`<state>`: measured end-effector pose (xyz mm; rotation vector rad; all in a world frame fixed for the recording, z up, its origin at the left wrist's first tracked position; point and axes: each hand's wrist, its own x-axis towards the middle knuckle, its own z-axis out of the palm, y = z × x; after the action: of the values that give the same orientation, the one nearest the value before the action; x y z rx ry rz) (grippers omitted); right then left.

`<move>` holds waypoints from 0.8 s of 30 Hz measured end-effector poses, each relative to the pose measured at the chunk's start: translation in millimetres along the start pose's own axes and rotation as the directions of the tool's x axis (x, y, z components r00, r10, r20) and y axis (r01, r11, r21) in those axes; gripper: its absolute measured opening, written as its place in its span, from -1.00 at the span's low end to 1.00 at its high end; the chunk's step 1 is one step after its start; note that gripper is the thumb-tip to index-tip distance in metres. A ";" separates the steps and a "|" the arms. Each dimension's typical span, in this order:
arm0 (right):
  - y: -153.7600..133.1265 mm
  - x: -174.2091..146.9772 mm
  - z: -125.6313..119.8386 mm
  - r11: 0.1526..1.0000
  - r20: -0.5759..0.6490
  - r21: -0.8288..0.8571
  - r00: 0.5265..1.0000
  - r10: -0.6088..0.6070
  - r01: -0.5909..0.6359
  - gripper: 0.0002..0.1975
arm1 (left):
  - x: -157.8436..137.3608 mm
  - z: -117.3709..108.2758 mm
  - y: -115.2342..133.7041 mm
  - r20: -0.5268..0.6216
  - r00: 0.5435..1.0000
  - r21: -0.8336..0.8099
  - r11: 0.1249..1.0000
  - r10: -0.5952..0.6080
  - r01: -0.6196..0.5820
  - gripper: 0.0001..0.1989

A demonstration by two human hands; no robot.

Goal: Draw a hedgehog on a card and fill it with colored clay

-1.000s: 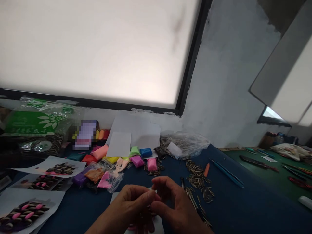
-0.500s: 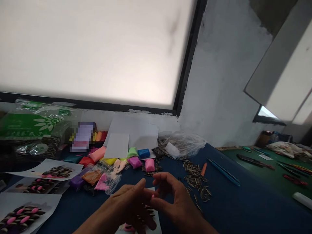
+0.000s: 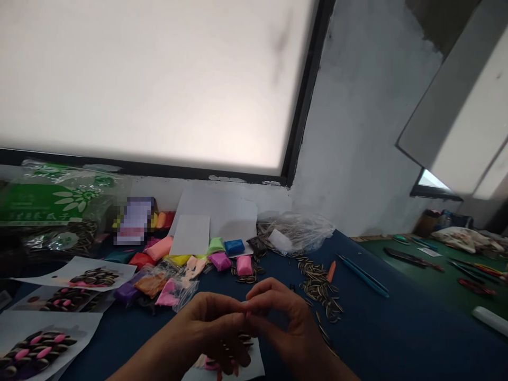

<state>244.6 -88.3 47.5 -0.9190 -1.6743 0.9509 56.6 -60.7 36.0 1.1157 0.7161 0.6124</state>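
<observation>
Thumb and fingertips of my left hand [image 3: 214,320] and my right hand [image 3: 288,320] meet at the front of the table, both pinching a small piece of pink clay [image 3: 248,313]. Most of the piece is hidden by the fingers. Beneath the hands lies a white card [image 3: 254,362] bearing sunflower seeds and pink clay, partly covered by my left hand. Beyond the fingertips sits a pink clay packet [image 3: 244,265], with loose sunflower seeds [image 3: 317,280] to its right.
Seed-decorated cards [image 3: 39,352] overlap at the left. Several coloured clay packets [image 3: 161,247] lie behind them, near white sheets [image 3: 190,235]. Blue tweezers [image 3: 365,278] and an orange stick [image 3: 331,271] rest at right. A plastic bag [image 3: 297,227] lies against the wall.
My hands have come together. The left fingers, stretched out before, now bend to meet the right fingertips around the pink clay piece.
</observation>
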 end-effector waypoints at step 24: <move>13.2 -3.8 4.7 0.823 0.103 -0.482 0.953 -0.287 0.300 -0.86 | 9.3 3.4 -8.6 -0.127 0.992 0.206 0.978 -0.002 0.028 -0.47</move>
<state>242.9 -87.0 33.1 -0.9356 -2.0576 0.3222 65.9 -58.5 26.9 1.2710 0.9136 0.6095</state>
